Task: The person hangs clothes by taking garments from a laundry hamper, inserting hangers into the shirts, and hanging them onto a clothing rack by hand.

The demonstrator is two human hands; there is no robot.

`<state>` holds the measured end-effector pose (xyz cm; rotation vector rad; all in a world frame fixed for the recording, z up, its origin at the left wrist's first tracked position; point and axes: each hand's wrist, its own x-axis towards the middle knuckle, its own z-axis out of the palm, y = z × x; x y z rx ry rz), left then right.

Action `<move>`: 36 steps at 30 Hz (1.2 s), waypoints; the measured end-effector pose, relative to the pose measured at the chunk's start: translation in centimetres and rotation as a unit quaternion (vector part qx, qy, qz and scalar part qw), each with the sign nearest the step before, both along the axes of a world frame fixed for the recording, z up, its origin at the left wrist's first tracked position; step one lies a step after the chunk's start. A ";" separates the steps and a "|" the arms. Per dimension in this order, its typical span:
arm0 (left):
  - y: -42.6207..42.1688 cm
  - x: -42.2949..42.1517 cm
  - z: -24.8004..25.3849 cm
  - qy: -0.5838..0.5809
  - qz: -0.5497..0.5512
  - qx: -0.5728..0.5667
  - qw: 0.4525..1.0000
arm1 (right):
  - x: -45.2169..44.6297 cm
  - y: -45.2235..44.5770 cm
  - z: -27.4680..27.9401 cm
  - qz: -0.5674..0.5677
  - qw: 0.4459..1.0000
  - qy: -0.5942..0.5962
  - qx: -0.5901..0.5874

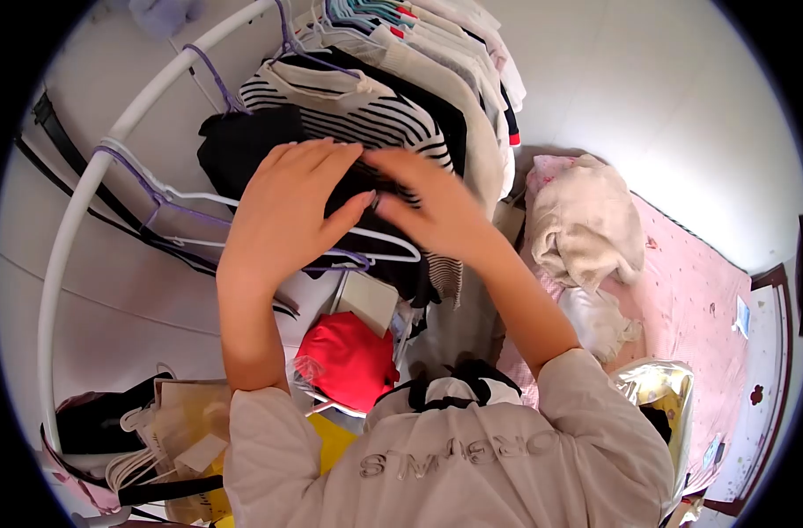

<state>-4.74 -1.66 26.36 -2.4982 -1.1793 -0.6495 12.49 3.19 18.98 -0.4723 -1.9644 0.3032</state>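
My left hand (289, 204) curls over a black garment (247, 145) at the front of the clothes rack, fingers bent and thumb pointing right. My right hand (432, 207) reaches in from the right, slightly blurred, and closes on dark cloth of the same garment. The fingertips and thumbs of both hands nearly meet; part of the cloth is hidden behind them. Below the hands, a white hanger (393, 246) and a purple hanger (177, 207) stick out. Directly behind hangs a black-and-white striped top (366, 114).
A curved white rail (76, 220) carries several hanging clothes (472, 79). Black straps (62, 145) hang at the left. Below are a red cloth item (349, 356) and paper bags (190, 409). A beige blanket (586, 216) lies on the pink bed (683, 282) at right.
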 end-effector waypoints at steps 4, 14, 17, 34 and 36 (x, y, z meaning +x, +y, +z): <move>-0.5 -0.5 -0.6 -0.049 -0.077 0.149 0.985 | 0.5 -2.5 2.3 -0.008 0.999 -0.032 0.042; -0.4 -2.2 -2.7 -0.161 -0.102 0.271 0.944 | -4.4 -0.1 4.9 0.368 0.798 -0.267 -0.396; -0.6 -2.2 -2.8 -0.165 -0.090 0.286 0.940 | -5.2 0.3 3.4 0.450 0.699 -0.180 -0.527; 1.3 -3.1 -5.2 -0.153 0.070 0.330 0.929 | 2.8 -0.2 8.9 0.337 0.838 -0.148 -0.403; 0.8 -1.8 -6.0 -0.117 0.059 0.279 0.951 | 5.6 0.2 7.8 0.358 0.828 -0.165 -0.398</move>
